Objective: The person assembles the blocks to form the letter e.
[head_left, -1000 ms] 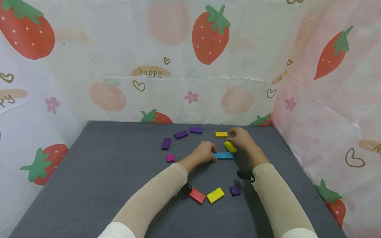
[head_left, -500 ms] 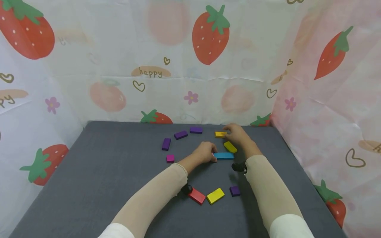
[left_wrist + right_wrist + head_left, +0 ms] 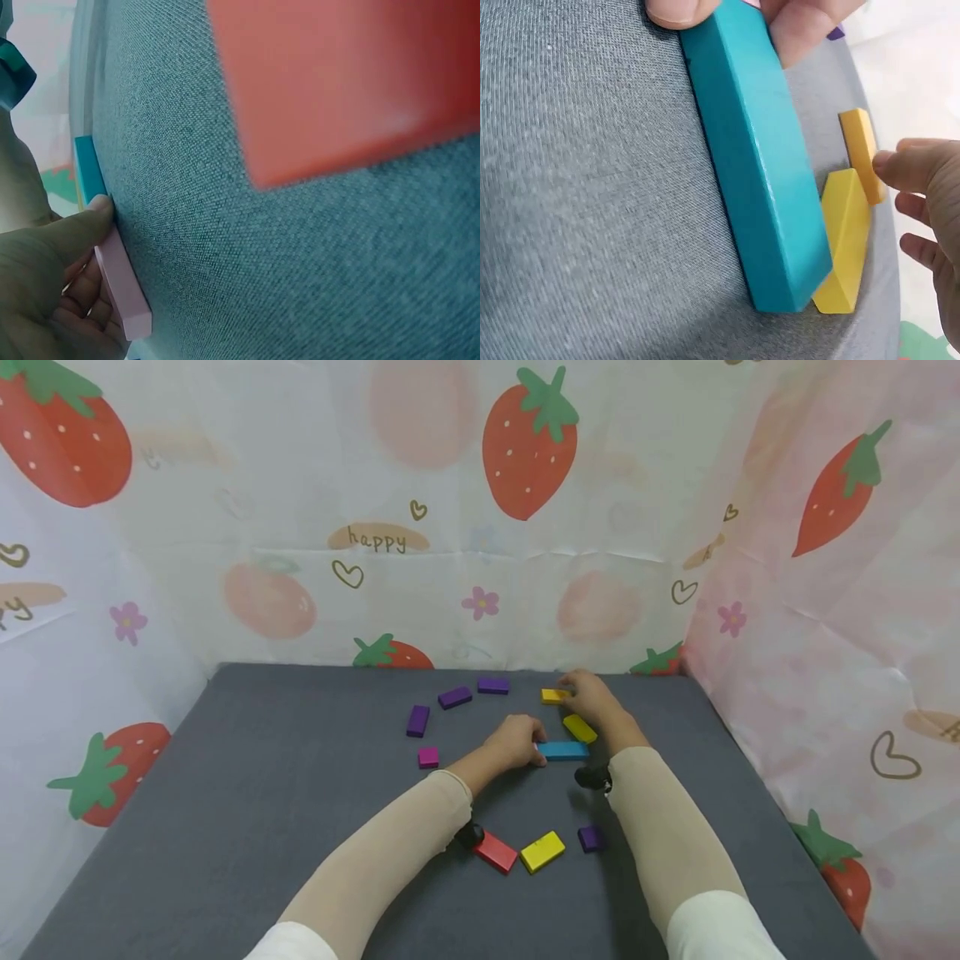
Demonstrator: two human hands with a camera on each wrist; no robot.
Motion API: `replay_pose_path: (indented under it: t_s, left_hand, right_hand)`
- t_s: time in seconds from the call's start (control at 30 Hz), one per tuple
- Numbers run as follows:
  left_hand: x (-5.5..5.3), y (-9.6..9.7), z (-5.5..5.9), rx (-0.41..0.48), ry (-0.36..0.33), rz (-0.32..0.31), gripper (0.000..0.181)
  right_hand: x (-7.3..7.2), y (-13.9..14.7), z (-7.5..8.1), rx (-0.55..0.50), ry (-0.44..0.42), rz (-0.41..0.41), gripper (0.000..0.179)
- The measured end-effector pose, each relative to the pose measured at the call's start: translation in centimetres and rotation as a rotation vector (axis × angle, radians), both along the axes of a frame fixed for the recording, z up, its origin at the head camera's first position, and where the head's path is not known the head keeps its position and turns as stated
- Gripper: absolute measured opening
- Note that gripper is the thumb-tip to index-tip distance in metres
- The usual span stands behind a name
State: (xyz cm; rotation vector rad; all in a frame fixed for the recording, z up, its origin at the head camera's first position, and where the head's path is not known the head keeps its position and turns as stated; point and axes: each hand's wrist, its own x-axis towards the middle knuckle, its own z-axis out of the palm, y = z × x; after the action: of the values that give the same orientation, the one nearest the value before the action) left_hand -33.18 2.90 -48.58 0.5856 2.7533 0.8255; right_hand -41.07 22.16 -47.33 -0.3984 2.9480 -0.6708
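Head: grey surface [image 3: 262, 827]. Left hand [image 3: 515, 741] at left end of blue block [image 3: 566, 752], right of middle, toward far edge. Right hand [image 3: 592, 696] at orange-yellow block [image 3: 553, 696], just in from far edge; yellow block [image 3: 580, 728] between that and the blue one. Three purple blocks [image 3: 454, 697] and magenta block [image 3: 428, 757] nearer far-left corner. Red block [image 3: 496, 852], second yellow block [image 3: 542, 852], small purple block [image 3: 591, 839] well in from far edge.

Left wrist: left hand pinches pink block [image 3: 124, 289], end to end with blue block.

Right wrist: left fingertips flank blue end too. Right hand half curled, one fingertip touching orange-yellow block; can't tell if gripped.
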Motion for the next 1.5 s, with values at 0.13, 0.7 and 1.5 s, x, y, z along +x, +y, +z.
replay_pose_path:
  t_s: [0.13, 0.7, 1.5]
  left_hand:
    - [-0.1, 0.0, -0.2, 0.012, 0.004, 0.001, 0.033]
    - [0.1, 0.1, 0.3, -0.039, 0.001, 0.012, 0.034]
    - [-0.3, 0.0, -0.1, -0.014, 0.008, -0.005, 0.029]
  right_hand:
    - [0.0, -0.3, -0.3, 0.017, -0.010, -0.001, 0.039]
    - [0.3, -1.1, -0.4, 0.072, 0.035, -0.019, 0.034]
    - [1.0, -2.2, 1.0, -0.119, -0.038, 0.100, 0.027]
